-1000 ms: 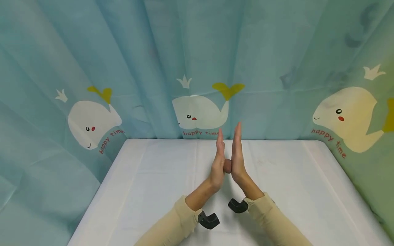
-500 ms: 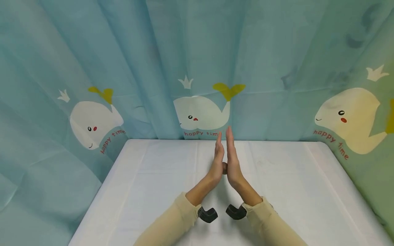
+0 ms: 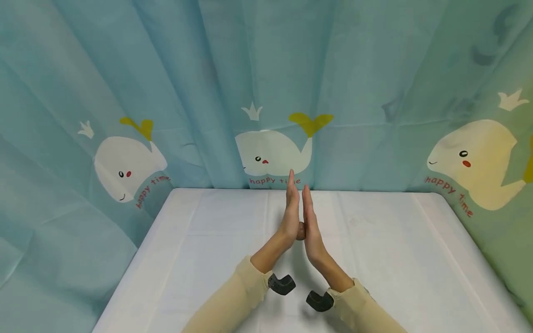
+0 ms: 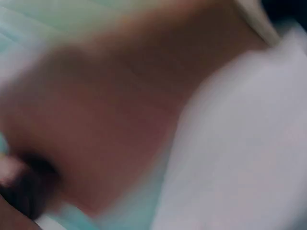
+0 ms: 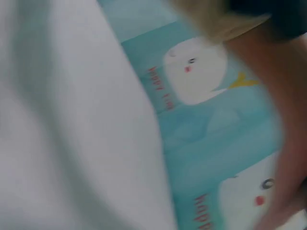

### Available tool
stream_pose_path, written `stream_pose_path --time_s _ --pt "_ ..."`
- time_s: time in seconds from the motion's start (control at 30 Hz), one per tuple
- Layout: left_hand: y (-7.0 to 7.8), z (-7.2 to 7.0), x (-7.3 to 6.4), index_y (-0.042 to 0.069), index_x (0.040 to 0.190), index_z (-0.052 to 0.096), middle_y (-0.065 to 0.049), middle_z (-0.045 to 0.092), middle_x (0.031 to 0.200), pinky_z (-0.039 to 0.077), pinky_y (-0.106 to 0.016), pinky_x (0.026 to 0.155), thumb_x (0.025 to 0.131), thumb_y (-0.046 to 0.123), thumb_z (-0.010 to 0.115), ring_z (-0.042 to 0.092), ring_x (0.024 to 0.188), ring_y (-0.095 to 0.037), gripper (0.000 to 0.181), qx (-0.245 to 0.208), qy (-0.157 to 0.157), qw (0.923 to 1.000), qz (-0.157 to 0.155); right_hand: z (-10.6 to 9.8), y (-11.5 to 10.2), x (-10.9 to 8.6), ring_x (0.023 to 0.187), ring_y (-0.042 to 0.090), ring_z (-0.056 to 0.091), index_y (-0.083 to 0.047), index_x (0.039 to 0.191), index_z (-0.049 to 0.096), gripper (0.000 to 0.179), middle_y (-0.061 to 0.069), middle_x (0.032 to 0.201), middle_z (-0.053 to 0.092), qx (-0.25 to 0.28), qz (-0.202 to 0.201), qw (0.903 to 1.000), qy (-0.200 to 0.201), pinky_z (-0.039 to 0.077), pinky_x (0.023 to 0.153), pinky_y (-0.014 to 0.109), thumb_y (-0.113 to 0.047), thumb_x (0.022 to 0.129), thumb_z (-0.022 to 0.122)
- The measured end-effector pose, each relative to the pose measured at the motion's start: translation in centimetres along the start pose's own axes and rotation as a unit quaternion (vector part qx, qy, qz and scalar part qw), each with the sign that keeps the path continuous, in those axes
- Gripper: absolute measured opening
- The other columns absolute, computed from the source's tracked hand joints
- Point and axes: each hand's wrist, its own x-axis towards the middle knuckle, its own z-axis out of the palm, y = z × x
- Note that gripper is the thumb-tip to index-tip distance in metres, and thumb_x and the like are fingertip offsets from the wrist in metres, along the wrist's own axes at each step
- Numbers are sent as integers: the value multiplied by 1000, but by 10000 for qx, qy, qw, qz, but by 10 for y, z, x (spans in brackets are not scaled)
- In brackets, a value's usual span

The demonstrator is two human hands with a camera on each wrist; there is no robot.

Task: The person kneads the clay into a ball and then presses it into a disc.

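Both hands stand palm to palm over the white table, fingers straight and pointing away from the body. Between the palms of my left hand [image 3: 290,217] and right hand [image 3: 313,236] sits a small round brown lump [image 3: 300,231], mostly covered by them. The left fingertips reach farther forward than the right ones. In the left wrist view the left hand [image 4: 96,120] is blurred, with a dark part of the lump [image 4: 26,191] at the lower left. The right wrist view catches only the blurred edge of the right hand [image 5: 290,158].
A white table [image 3: 216,259] lies beneath the hands. Blue-green curtain cloth [image 3: 358,92] with printed whales hangs behind it and at both sides. Black curved mounts [image 3: 281,284] stick out from both beige cuffs.
The right hand has slid back toward the body and slightly left, while the left has shifted a little forward lately. The brown lump has moved slightly left and nearer between the palms.
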Motion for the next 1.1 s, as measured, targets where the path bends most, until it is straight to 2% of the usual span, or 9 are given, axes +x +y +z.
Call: stream_pose_path --time_s 0.07,0.13,0.37,0.6,0.67,0.83,0.9,0.97,1.1 --pt "-9 0 -1 36 166 -3 13 -5 171 -1 -60 122 109 58 9 -5 157 -15 62 42 -15 9998 -185 0 -11 2 156 12 -4 -30 166 0 56 -10 172 -4 -61 -136 9999 42 5 122 50 -39 111 4" --pt "-15 1 -4 34 166 -4 10 -7 171 0 -60 122 108 60 6 -5 157 -19 64 -20 -159 9995 -287 -2 -18 8 156 12 -7 -30 167 0 57 -10 172 -2 -183 -282 9994 105 -5 121 58 -41 111 7" --pt "-9 11 -22 27 166 -8 7 -11 171 1 -53 124 109 54 4 -2 157 -25 64 -382 -904 9950 -206 -27 0 27 156 7 -7 -36 166 1 55 -14 171 -3 -1 -66 9981 619 -8 123 51 -42 112 10" --pt "-10 1 -7 25 166 -5 7 -8 172 -2 -51 125 111 47 4 -5 157 -17 61 -402 -149 9991 24 2 4 -10 152 8 10 -27 167 3 54 -8 172 -4 -3 -36 9998 178 28 109 21 -32 113 5" --pt "-16 -1 -4 22 166 -5 4 -7 172 -2 -54 124 112 45 4 -6 157 -18 60 -223 -65 9997 82 8 -4 -17 153 12 10 -24 167 5 55 -5 172 -3 10 -247 9996 148 27 111 24 -29 113 6" --pt "-25 2 -12 23 166 -9 -1 -9 172 1 -53 125 110 51 1 -5 158 -23 63 -192 -551 9977 -353 0 -16 0 157 17 -10 -27 167 5 56 -7 172 -2 -449 -426 9975 351 -7 121 57 -38 112 10" --pt "-22 5 -15 26 166 -9 -2 -9 172 6 -47 126 109 54 3 -2 158 -25 65 -351 -723 9959 -422 -9 -8 11 156 14 -11 -32 167 4 56 -12 171 -3 -569 -255 9971 429 -8 121 58 -41 112 9" --pt "-19 6 -18 28 166 -9 -1 -8 172 29 -41 117 108 57 4 3 158 -25 66 -419 -732 9959 -333 -15 2 16 155 12 -12 -36 166 3 54 -15 171 -5 -600 -19 9971 471 2 122 54 -40 112 7" --pt "-21 1 -14 27 166 -7 1 -6 173 28 -42 114 110 53 8 4 157 -24 64 -236 -375 9990 105 -10 15 6 155 12 -12 -35 166 1 54 -14 171 -6 -274 277 9991 164 12 118 46 -36 112 3"
